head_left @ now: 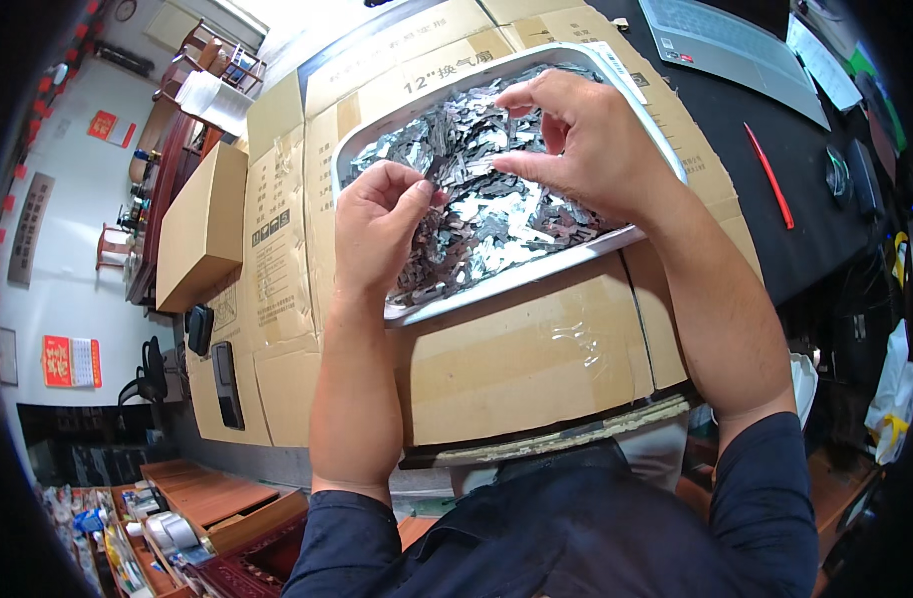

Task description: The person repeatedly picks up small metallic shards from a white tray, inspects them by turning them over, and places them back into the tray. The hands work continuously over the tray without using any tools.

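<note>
Picking over shiny strips (491, 212), seemingly: left hand (375, 227) pinched, contents unclear; right hand (604, 149) wide, likely needing delicate closing.

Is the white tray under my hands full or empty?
Not empty: the white tray holds loose, shiny strips covering its visible bottom. How deep, I can't tell.

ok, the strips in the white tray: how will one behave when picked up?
The strips look small and thin, so each is probably light. Their shiny faces suggest they may slide over one another. They lie heaped at mixed angles in the white tray, so pulling one could shift its neighbours. Stiffness I can't tell.
</note>
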Action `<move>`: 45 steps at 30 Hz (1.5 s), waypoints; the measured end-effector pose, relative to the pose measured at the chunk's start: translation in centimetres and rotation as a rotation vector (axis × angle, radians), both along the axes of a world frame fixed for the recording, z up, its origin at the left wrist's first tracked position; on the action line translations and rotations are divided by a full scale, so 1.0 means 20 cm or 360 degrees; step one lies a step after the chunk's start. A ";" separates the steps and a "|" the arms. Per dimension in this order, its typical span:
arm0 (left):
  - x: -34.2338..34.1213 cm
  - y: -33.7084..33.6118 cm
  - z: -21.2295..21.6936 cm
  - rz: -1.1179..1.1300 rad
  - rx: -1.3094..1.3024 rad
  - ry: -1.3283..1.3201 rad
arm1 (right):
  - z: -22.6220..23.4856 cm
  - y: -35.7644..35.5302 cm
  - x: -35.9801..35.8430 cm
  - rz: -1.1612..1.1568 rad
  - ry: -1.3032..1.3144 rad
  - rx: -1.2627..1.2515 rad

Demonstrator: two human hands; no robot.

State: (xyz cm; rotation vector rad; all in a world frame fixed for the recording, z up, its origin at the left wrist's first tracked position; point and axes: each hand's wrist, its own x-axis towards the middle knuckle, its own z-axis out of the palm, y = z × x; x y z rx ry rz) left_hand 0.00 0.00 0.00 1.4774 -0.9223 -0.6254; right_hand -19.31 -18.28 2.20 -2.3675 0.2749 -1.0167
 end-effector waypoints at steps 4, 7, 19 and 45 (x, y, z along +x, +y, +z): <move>-0.02 0.02 0.05 -0.0040 0.0139 -0.0045 | -0.03 0.04 0.02 0.0197 -0.0006 0.0034; -0.07 0.01 0.05 -0.0097 0.0241 -0.0089 | -0.06 0.07 0.04 0.0321 0.0031 -0.0143; -0.15 -0.02 0.02 -0.0103 -0.0183 0.0343 | -0.03 0.24 0.04 0.0385 0.0205 0.0451; -0.19 -0.01 0.02 -0.0286 -0.0133 0.0353 | -0.05 0.21 0.06 0.0162 0.0047 0.0020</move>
